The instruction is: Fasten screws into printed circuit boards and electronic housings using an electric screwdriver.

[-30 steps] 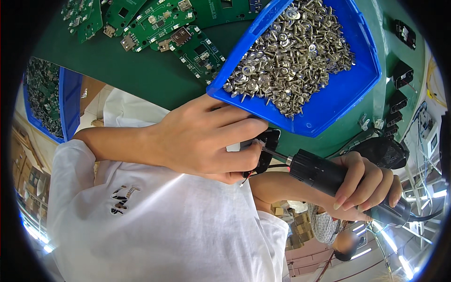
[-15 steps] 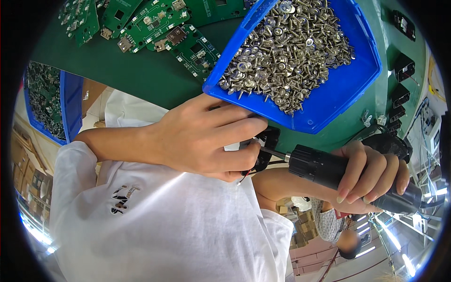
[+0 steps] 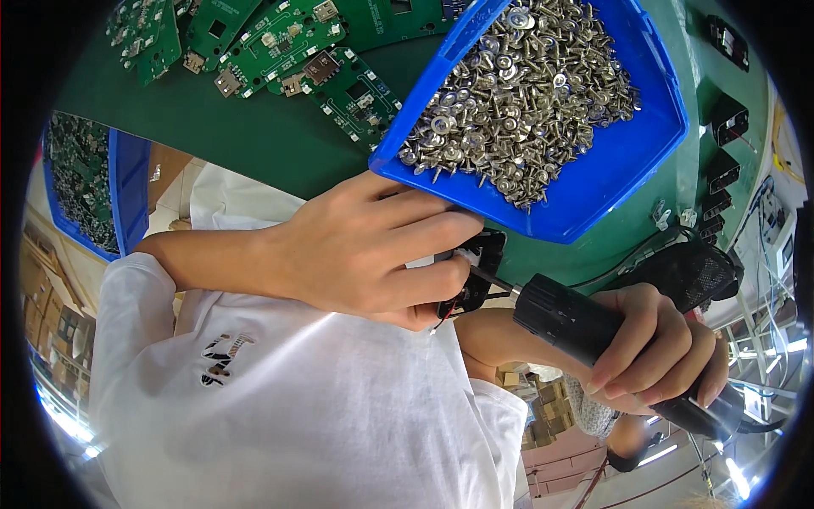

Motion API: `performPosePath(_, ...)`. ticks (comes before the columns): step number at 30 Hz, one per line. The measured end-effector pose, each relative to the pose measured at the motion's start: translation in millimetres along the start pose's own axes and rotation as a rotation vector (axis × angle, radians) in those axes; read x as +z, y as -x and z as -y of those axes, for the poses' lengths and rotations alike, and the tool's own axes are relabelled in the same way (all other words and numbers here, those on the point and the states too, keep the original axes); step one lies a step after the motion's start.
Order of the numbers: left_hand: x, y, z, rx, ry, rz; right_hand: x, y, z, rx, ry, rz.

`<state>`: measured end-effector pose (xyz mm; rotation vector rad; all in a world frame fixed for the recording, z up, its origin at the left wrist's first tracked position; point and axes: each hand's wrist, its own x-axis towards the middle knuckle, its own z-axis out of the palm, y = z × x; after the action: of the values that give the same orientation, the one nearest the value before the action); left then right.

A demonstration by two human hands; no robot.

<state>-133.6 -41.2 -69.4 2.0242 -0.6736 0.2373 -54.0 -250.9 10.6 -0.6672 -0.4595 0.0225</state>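
Note:
My left hand (image 3: pixel 365 250) is closed around a small black plastic housing (image 3: pixel 485 254), mostly hidden behind its fingers, with a thin red wire showing below. In my right hand (image 3: pixel 661 348) is a black electric screwdriver (image 3: pixel 564 318), gripped round its body. The screwdriver slants up to the left, and its thin metal bit reaches the housing beside my left fingertips. Whether the bit sits on a screw I cannot tell. Just above my left hand lies a blue bin (image 3: pixel 623 182) holding a heap of silver screws (image 3: pixel 517 110).
Green circuit boards (image 3: pixel 280 42) lie along the far left of the green table (image 3: pixel 280 136). Several black housings (image 3: pixel 727 119) line the right side, near a black mesh object (image 3: pixel 687 267). Another blue bin (image 3: pixel 129 191) with boards stands at left. Behind, a person (image 3: pixel 623 437) is visible.
My right hand has dropped slightly and shifted left, tilting the screwdriver more steeply with its rear end lower. My left hand stays on the housing.

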Motion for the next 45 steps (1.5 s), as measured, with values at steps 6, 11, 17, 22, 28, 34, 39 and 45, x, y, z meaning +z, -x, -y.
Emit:
performPosePath(6,1,1,-2,-0.027,0.014,0.007,1,-2,1,0.038,-0.004,0.067)
performPosePath(11,1,1,-2,-0.040,0.023,-0.011,1,-2,4,0.047,0.005,0.045)
performPosePath(17,2,0,-2,-0.042,0.006,-0.008,7,-4,4,0.060,0.041,0.027)
performPosePath(22,-2,-3,-1,-0.004,-0.031,0.036,20,-6,0,0.027,0.074,-0.008)
performPosePath(28,-2,0,0,0.003,-0.082,0.060,25,-11,-10,0.013,0.066,0.091)
performPosePath(34,-4,-3,-1,0.003,-0.068,0.073,19,-24,-29,0.018,-0.198,0.274)
performPosePath(39,-3,-2,1,0.017,-0.062,0.058,17,-31,-36,0.045,-0.297,0.415)
performPosePath(45,-4,-4,0,-0.004,-0.037,0.060,18,-29,-30,0.047,-0.268,0.424)
